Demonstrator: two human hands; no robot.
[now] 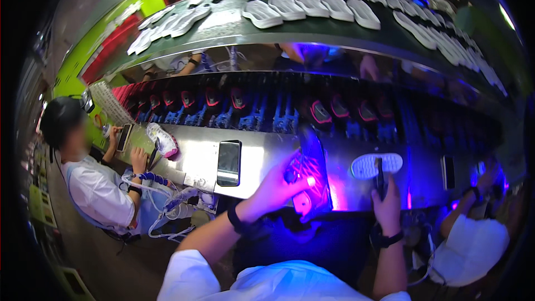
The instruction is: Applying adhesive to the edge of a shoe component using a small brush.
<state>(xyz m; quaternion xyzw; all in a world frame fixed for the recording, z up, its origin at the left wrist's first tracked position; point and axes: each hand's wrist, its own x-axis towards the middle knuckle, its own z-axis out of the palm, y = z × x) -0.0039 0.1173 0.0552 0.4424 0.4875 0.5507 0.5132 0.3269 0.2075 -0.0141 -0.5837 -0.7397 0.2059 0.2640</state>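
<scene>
My left hand is closed round a dark shoe, tilted with its toe away from me at the bench's near edge. Violet and pink light floods the shoe, with a bright white spot by my thumb. To the right, my right hand grips the slim handle of a black tool. The tool's far end overlaps a white shoe sole with a patterned face up; whether it clamps or only touches the sole, I cannot tell. Glare blurs my left fingertips.
A phone lies left of my left hand; a dark flat device lies farther right. Beyond the metal bench, dark pink-edged shoes stand in a row. Above runs a green belt with white soles. Co-workers sit on both sides.
</scene>
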